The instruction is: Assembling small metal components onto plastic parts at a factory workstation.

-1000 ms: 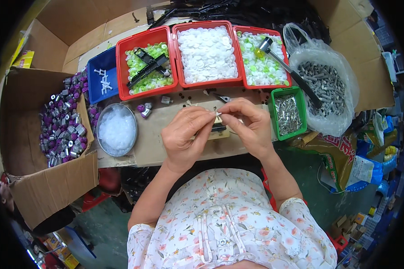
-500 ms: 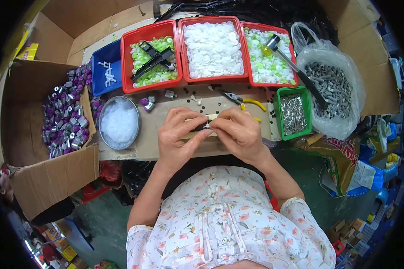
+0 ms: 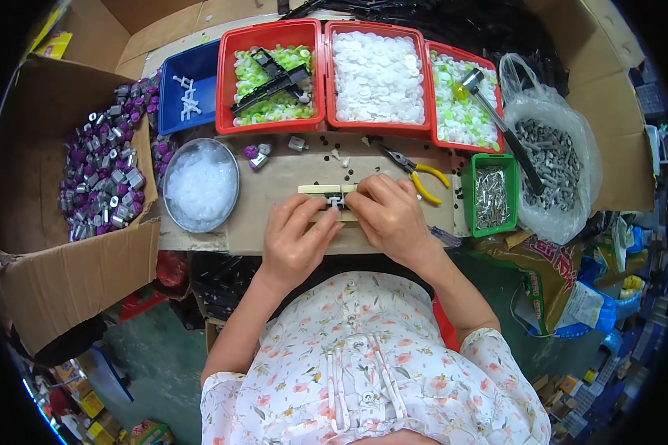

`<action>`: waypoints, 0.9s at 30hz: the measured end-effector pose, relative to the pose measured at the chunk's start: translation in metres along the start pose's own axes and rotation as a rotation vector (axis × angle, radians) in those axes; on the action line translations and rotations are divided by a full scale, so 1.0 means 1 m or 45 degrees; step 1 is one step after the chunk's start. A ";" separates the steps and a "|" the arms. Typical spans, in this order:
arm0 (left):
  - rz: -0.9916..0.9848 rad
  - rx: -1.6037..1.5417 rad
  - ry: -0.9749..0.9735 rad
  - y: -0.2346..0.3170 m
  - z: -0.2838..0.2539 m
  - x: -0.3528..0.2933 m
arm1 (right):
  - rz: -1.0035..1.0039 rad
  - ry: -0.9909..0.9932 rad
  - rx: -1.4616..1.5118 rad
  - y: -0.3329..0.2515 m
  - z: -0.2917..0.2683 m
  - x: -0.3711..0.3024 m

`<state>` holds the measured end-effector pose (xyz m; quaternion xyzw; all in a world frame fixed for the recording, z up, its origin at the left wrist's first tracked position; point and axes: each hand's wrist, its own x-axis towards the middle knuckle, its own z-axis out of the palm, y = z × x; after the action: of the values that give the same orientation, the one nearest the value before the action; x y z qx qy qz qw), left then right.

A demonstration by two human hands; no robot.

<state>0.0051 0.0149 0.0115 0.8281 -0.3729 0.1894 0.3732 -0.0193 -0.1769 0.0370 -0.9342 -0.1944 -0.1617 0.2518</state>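
Close together over the cardboard-covered worktop, my left hand (image 3: 295,236) and my right hand (image 3: 395,221) have their fingers closed around a small black plastic part (image 3: 321,196). It lies at a cream-coloured block (image 3: 313,189) with a slot along it. A small white plastic piece (image 3: 335,201) sits on the black part, between my fingertips. My left thumb and index finger press at its left side, my right fingers at its right. The ends of the black part are hidden by my fingers.
Yellow-handled pliers (image 3: 427,178) lie right of the block. A metal bowl (image 3: 235,199) and a carton (image 3: 89,274) of purple-and-grey knobs stand left. Red bins (image 3: 324,81) and a blue tray (image 3: 209,81) line the back; a hammer (image 3: 516,144) lies across a right-hand bin, near a green box (image 3: 473,194).
My hands have settled lower onto the block, and the white piece now shows more plainly between my fingers. The view has shifted slightly, moving the bins to the right.
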 end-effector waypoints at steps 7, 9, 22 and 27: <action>0.181 0.155 -0.056 -0.004 0.004 -0.004 | -0.051 -0.091 -0.084 -0.003 -0.002 0.004; 0.215 0.176 -0.073 -0.006 0.004 -0.005 | -0.046 -0.106 -0.069 -0.002 -0.003 0.005; 0.413 0.446 -0.202 -0.006 -0.001 0.000 | -0.020 -0.078 0.033 0.003 -0.005 0.001; 0.621 0.499 -0.249 -0.007 -0.011 0.014 | -0.055 -0.194 -0.090 0.001 -0.009 0.003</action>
<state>0.0194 0.0196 0.0231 0.7848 -0.5507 0.2610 0.1127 -0.0186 -0.1813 0.0450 -0.9477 -0.2271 -0.1024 0.1996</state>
